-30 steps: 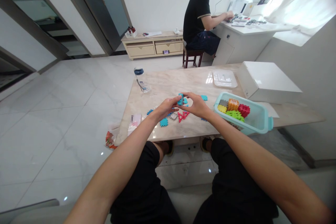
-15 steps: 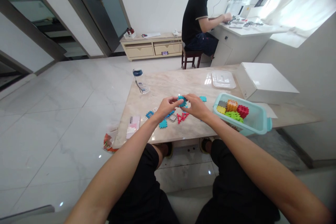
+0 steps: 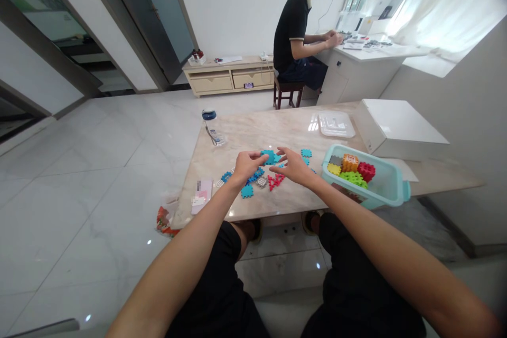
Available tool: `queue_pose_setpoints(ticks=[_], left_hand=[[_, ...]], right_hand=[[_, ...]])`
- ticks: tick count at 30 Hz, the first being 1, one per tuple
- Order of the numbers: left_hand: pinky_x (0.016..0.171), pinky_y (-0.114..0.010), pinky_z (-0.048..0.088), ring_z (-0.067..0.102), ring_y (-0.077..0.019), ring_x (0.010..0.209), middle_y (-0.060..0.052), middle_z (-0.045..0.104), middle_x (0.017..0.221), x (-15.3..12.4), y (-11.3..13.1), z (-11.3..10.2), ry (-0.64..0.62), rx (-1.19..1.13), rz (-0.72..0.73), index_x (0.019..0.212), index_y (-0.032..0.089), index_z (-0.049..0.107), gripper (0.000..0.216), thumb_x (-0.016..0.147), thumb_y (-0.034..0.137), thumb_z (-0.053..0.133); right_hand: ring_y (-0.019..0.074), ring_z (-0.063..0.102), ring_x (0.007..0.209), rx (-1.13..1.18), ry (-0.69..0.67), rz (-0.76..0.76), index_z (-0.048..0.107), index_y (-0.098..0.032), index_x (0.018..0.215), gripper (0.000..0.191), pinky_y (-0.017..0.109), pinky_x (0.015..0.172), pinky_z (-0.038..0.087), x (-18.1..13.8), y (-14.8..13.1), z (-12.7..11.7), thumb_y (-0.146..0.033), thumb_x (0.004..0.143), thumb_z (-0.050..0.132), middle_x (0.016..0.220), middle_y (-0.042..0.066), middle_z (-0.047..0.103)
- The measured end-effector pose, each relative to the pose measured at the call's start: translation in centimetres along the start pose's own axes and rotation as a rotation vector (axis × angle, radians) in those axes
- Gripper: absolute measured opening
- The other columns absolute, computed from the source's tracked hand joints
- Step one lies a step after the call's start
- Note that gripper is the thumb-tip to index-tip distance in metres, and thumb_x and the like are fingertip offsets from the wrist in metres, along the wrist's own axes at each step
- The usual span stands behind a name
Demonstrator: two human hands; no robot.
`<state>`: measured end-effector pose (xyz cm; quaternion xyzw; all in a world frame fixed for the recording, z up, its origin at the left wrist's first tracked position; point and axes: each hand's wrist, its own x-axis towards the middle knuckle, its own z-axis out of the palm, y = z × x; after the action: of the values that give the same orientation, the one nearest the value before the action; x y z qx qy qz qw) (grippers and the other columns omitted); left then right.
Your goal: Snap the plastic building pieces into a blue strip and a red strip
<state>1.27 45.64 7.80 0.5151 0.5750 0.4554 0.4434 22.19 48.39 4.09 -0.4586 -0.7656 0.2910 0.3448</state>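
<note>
My left hand (image 3: 247, 165) pinches a teal interlocking tile (image 3: 268, 156) with toothed edges, held over the table. Just right of it, my right hand (image 3: 292, 165) is open, its fingers apart and nothing between them. Beneath and around the hands lie loose building pieces: a teal tile (image 3: 247, 191), a blue piece (image 3: 226, 176), a grey openwork piece (image 3: 262, 182) and red triangular pieces (image 3: 275, 181). More teal tiles (image 3: 306, 153) rest beyond my right hand. Some pieces are partly hidden by my hands.
A light-teal bin (image 3: 385, 182) with coloured blocks stands on the right of the marble table (image 3: 253, 127). Behind it are a white box (image 3: 404, 124) and a clear lid (image 3: 336, 124). A bottle (image 3: 213, 129) stands at left. A person (image 3: 293, 31) sits at another desk.
My right hand has let go of the teal piece and moved slightly right, its fingers spreading. My left hand still holds the tile, now turned flatter toward the camera.
</note>
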Motion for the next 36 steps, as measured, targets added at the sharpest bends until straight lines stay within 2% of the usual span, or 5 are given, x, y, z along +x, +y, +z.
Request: queue_pose_setpoints(ticks=[4,12,19,26,36], left_hand=[[0.063,-0.028,0.048,0.069,-0.0189,0.071,-0.007,0.078,0.079,-0.3,0.5,0.1,-0.037,-0.059,-0.028,0.083,0.014,0.081,0.041,0.069,0.051,0.093],[0.064,-0.027,0.046,0.065,-0.0170,0.069,-0.005,0.075,0.073,0.1,-0.4,0.7,-0.129,0.037,-0.038,0.080,0.013,0.083,0.034,0.072,0.047,0.086],[0.068,-0.026,0.046,0.066,-0.0162,0.072,-0.005,0.076,0.078,-0.2,-0.5,0.8,-0.158,0.052,-0.036,0.084,0.014,0.083,0.034,0.079,0.048,0.082],[0.055,-0.027,0.028,0.044,-0.0104,0.056,0.002,0.054,0.054,-0.4,-1.1,1.1,-0.154,0.216,-0.022,0.060,0.016,0.067,0.043,0.078,0.053,0.080],[0.055,-0.028,0.024,0.040,-0.0103,0.055,0.003,0.051,0.053,-0.5,-0.6,0.7,-0.142,0.213,-0.010,0.061,0.017,0.067,0.042,0.080,0.054,0.076]], right_hand=[[0.0239,0.078,0.102,0.073,-0.040,0.048,0.061,-0.019,0.145,0.069,0.041,0.090,0.066,-0.2,0.3,-0.5,-0.037,0.085,0.091,0.129,0.014,0.074],[0.0320,0.072,0.125,-0.180,-0.085,-0.260,0.069,-0.020,0.140,0.055,0.048,0.111,0.057,0.1,-0.3,-0.8,-0.038,0.091,0.085,0.135,0.014,0.074],[0.0332,0.074,0.118,-0.282,-0.098,-0.229,0.074,-0.017,0.132,0.051,0.045,0.106,0.058,0.2,-0.8,-0.8,-0.041,0.088,0.085,0.127,0.015,0.077],[0.0348,0.072,0.121,-0.245,-0.157,-0.268,0.072,-0.019,0.134,0.053,0.050,0.108,0.058,-0.1,0.1,-0.9,-0.040,0.087,0.085,0.129,0.014,0.076],[0.0363,0.069,0.124,-0.299,-0.162,-0.316,0.069,-0.022,0.137,0.052,0.054,0.109,0.057,-0.3,-0.6,-1.6,-0.036,0.089,0.084,0.130,0.014,0.075]])
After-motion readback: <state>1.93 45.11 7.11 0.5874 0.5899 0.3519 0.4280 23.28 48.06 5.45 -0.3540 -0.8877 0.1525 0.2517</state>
